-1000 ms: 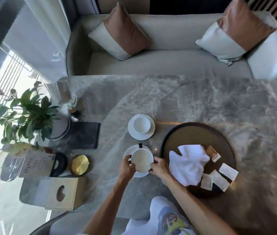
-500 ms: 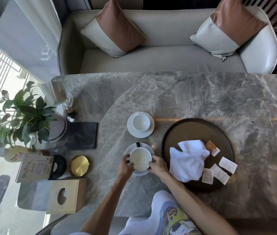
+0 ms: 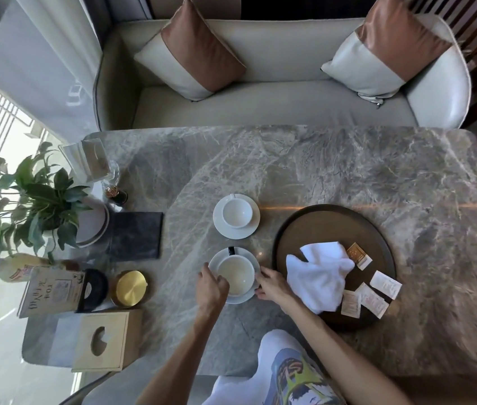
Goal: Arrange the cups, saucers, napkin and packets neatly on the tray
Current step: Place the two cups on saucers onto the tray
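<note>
Both hands grip the near cup and saucer, on the marble table outside the tray.

My left hand (image 3: 212, 287) clamps the saucer (image 3: 232, 299) rim at 9 o'clock of the cup (image 3: 235, 274); my right hand (image 3: 272, 287) clamps it at 3 o'clock. The round tray (image 3: 319, 226), just beside at 3 o'clock, carries the white napkin (image 3: 319, 273) and packets (image 3: 373, 296).

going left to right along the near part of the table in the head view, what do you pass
wooden tissue box → round gold lid → left hand → near cup on its saucer → right hand → white napkin → paper packets on the round tray
</note>
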